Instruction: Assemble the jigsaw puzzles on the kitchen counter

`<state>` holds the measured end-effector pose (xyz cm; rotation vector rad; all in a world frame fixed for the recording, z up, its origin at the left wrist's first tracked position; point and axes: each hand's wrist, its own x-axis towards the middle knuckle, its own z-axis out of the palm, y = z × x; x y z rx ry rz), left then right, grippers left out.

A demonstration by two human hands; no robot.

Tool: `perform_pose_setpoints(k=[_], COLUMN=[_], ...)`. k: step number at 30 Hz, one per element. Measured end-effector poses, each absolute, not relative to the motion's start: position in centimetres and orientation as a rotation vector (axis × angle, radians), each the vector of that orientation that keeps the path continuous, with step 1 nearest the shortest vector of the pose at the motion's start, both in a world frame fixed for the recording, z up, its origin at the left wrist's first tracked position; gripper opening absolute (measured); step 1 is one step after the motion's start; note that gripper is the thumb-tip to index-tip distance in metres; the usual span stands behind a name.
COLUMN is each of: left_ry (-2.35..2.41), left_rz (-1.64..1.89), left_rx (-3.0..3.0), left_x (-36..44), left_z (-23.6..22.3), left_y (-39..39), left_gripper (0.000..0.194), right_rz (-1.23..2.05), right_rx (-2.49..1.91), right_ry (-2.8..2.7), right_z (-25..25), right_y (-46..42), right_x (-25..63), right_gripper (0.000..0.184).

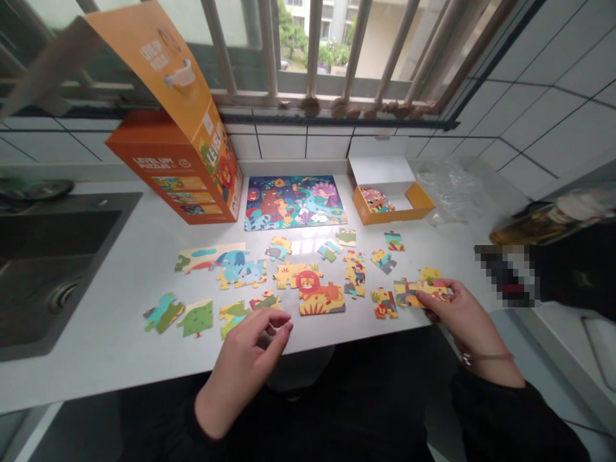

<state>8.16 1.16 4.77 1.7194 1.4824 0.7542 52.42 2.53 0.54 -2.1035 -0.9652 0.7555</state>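
Observation:
My right hand (459, 311) pinches a puzzle piece (408, 294) with yellow and brown print, low over the counter's right part. Its fingers cover the piece's right end. Just left of it lies a piece with a small lion face (385, 305), and a yellow piece (430, 274) shows behind it. My left hand (253, 350) hovers at the front edge, fingers loosely curled, thumb apart, nothing visible in it. Beyond its knuckles are a green-and-yellow piece (234, 314) and a red-and-yellow piece (264, 299), partly hidden. A joined lion section (321, 292) lies to its right.
An elephant section (240, 269) and a green tree piece (197, 319) lie left. Behind are a finished dark-blue puzzle (296, 202), a tall orange box (178, 167) and an open small box (414, 204) holding pieces. A sink (115, 212) borders the left; clear plastic (450, 189) lies right.

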Motion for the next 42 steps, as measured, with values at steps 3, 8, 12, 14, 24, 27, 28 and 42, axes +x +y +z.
perform_pose_setpoints(k=[3,8,12,14,24,27,28,42], left_ry=[1.452,1.452,1.432,1.370,1.178,1.220,1.242,1.517], left_rz=[0.760,0.727,0.774,0.855,0.899,0.802,0.770,0.714], left_rx=[1.807,1.872,1.950,2.047,2.485,2.543,2.563,2.103], left_x=[8.3,7.9,7.4,7.2,6.6,6.5,6.5,8.8], left_z=[4.4,3.8,3.5,3.2,2.4,2.2,2.2,8.8], left_y=[1.1,1.1,1.1,1.0,0.5,0.2,0.2,8.5], left_gripper=[0.022,0.022,0.018,0.013,0.019,0.017,0.015,0.022], right_rz=[0.493,0.177,-0.045,-0.121,-0.362,-0.242,-0.190,0.133], right_rx=[-2.320,-2.404,-2.318,-2.208,-2.134,-2.000,-1.958,-2.022], right_ry=[-1.197,-1.574,-1.698,-1.771,-2.006,-2.071,-2.108,-1.954], right_z=[0.5,1.4,1.7,1.4,-0.1,0.7,1.0,2.5], right_y=[2.1,1.7,1.4,1.5,4.2,6.0,6.7,9.4], right_x=[51.8,50.4,51.3,52.4,55.7,53.2,52.2,47.7], right_gripper=[0.067,0.061,0.054,0.045,0.037,0.040,0.041,0.042])
